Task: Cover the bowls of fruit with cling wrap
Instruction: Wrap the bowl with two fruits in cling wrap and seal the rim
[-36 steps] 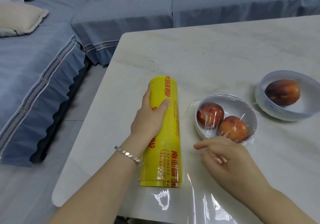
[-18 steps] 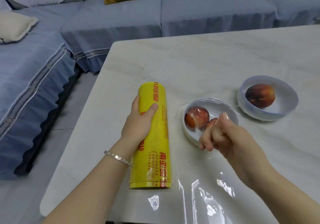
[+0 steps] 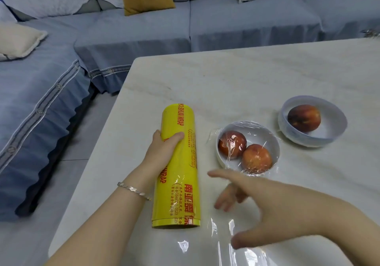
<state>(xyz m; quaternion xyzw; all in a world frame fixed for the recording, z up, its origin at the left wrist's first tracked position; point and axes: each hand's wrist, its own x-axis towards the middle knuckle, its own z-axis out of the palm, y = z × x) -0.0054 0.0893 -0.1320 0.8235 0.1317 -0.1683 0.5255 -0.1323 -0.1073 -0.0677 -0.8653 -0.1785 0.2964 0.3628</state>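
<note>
While I watch through the head camera, left hand: it grips the roll of cling wrap about midway along, thumb laid over the top, fingers round the far left side out of my sight.
Right hand: spread wide and holding nothing; the forefinger reaches left, the thumb points toward me, and the other fingers hang loosely bent. I cannot tell if any of them touches the film below.
Roll: yellow, lying flat on the table, lengthwise away from me, with its near end close to the table's near edge.
Film sheet: loose and glossy on the tabletop, right of the roll's near end and under my right hand.
Near bowl: just right of the roll, two fruits inside, film stretched over its mouth and crumpled round the rim.
Far bowl: right of and behind the near bowl, apart from it, one fruit inside, rim bare.
Edges: the table's left edge runs just left of my left wrist and its bracelet; floor and a blue sofa lie beyond.
Open room: bare tabletop behind the roll and both bowls.
</note>
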